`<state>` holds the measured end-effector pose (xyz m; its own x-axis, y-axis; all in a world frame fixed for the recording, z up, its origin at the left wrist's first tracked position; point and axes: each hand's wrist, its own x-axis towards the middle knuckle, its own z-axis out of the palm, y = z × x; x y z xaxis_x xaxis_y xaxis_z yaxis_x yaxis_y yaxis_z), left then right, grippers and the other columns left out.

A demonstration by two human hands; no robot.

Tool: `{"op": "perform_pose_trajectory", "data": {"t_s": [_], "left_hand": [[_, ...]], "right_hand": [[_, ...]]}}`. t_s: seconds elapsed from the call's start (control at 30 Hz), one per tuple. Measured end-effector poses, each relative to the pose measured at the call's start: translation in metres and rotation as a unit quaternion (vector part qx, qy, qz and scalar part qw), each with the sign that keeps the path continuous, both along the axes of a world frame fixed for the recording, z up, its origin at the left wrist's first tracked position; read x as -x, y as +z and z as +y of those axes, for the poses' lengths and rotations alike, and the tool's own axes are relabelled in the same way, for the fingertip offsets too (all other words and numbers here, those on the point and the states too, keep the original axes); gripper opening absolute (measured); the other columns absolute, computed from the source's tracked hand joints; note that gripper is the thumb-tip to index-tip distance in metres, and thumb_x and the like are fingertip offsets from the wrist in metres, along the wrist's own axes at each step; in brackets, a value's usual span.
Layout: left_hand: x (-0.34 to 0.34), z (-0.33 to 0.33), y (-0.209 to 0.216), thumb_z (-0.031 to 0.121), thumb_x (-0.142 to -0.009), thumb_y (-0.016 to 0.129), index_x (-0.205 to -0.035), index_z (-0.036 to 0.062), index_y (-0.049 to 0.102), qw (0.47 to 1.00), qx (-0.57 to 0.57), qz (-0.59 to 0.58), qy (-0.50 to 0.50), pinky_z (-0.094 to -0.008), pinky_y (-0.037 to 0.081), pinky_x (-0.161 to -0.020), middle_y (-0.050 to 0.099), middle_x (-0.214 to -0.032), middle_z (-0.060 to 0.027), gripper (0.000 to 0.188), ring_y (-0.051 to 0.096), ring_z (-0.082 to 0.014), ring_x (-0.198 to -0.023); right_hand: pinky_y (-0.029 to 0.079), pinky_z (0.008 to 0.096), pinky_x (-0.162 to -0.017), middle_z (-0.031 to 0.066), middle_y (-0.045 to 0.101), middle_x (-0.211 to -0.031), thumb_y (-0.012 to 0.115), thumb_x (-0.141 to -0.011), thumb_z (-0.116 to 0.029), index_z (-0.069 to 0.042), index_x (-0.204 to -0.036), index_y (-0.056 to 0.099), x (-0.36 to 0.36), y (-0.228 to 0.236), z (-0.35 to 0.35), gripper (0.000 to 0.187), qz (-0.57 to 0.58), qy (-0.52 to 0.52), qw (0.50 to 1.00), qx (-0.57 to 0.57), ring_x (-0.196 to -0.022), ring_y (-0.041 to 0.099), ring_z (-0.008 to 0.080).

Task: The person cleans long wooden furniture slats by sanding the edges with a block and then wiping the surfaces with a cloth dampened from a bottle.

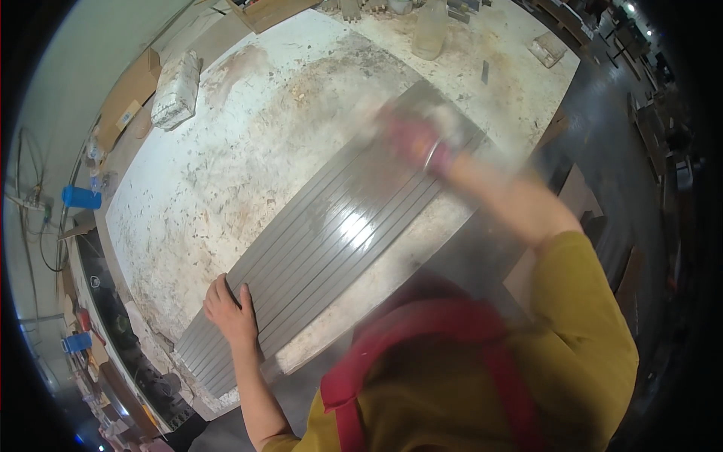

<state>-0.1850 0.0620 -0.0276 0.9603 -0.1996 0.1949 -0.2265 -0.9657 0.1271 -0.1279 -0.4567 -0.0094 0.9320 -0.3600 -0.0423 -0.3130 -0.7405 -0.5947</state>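
Observation:
A long grey panel [316, 226] with parallel grooves lies at a slant across the worktable, its far end up and to the right. Near its lower left end my bare left hand [232, 309] rests on the surface, thumb and fingers apart. Over the far right end is my right hand [414, 139], smeared by motion. It looks covered in something dark red, perhaps a glove, with a light band at the wrist. Its fingers cannot be made out, nor whether the whitish blur beside it is a thing it holds.
The white worktable [218, 181] is stained and strewn with crumbs. A white wrapped block [176, 90] sits at its left edge by a cardboard box [132, 102]. A clear jar [430, 30] stands at the back. A blue cup [81, 197] is off to the left.

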Motion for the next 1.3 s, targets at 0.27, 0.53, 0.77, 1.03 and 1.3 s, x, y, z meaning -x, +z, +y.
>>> {"op": "perform_pose_trajectory", "data": {"t_s": [0.27, 0.53, 0.77, 1.03, 1.3], "left_hand": [[-0.002, -0.002, -0.004, 0.039, -0.09, 0.055, -0.127, 0.0052, 0.051, 1.0, -0.002, -0.001, 0.002, -0.0475, 0.027, -0.104, 0.053, -0.122, -0.0154, 0.051, 0.045, -0.0339, -0.117], [-0.006, -0.003, -0.006, 0.038, -0.088, 0.057, -0.132, 0.006, 0.048, 0.999, 0.025, 0.016, -0.014, -0.053, 0.024, -0.106, 0.049, -0.128, -0.0156, 0.055, 0.043, -0.0333, -0.122], [0.004, 0.005, 0.011, 0.039, -0.087, 0.057, -0.141, 0.0066, 0.038, 0.993, -0.007, 0.077, -0.086, -0.0547, 0.022, -0.107, 0.042, -0.138, -0.0161, 0.066, 0.037, -0.0338, -0.13], [0.017, -0.007, 0.007, 0.041, -0.092, 0.049, -0.144, 0.0064, 0.035, 0.997, -0.022, 0.065, -0.042, -0.0512, 0.016, -0.112, 0.034, -0.147, -0.0184, 0.064, 0.027, -0.0367, -0.138], [0.013, -0.012, 0.003, 0.038, -0.09, 0.053, -0.142, 0.0069, 0.038, 0.998, -0.023, 0.052, -0.04, -0.0516, 0.018, -0.111, 0.036, -0.145, -0.018, 0.063, 0.029, -0.0367, -0.136]], "right_hand": [[0.049, 0.0421, -0.085, 0.0173, 0.061, -0.114, 0.05, -0.084, -0.017, -0.007, -0.122, 0.052, 0.037, 0.021, 0.09, 0.039, 0.048, 0.24, 0.931, 0.271, -0.101, 0.061, 0.0292], [0.048, 0.039, -0.086, 0.0153, 0.065, -0.105, 0.045, -0.093, -0.027, -0.01, -0.108, 0.061, 0.02, 0.006, 0.026, 0.028, -0.001, 0.032, 0.99, 0.14, -0.099, 0.062, 0.0287], [0.052, 0.035, -0.075, 0.0101, 0.064, -0.093, 0.047, -0.088, -0.013, -0.006, -0.116, 0.058, 0.042, -0.01, 0.015, 0.031, -0.213, 0.173, 0.954, 0.123, -0.08, 0.061, 0.0187], [0.051, 0.0382, -0.078, 0.0084, 0.064, -0.102, 0.056, -0.083, -0.022, -0.014, -0.105, 0.064, 0.082, 0.011, 0.103, 0.025, 0.033, 0.351, 0.906, 0.236, -0.084, 0.065, 0.021], [0.048, 0.0457, -0.083, 0.0131, 0.065, -0.098, 0.048, -0.091, -0.035, -0.014, -0.112, 0.061, 0.058, -0.006, 0.04, 0.033, -0.037, 0.017, 0.997, 0.071, -0.091, 0.064, 0.0314]]}}
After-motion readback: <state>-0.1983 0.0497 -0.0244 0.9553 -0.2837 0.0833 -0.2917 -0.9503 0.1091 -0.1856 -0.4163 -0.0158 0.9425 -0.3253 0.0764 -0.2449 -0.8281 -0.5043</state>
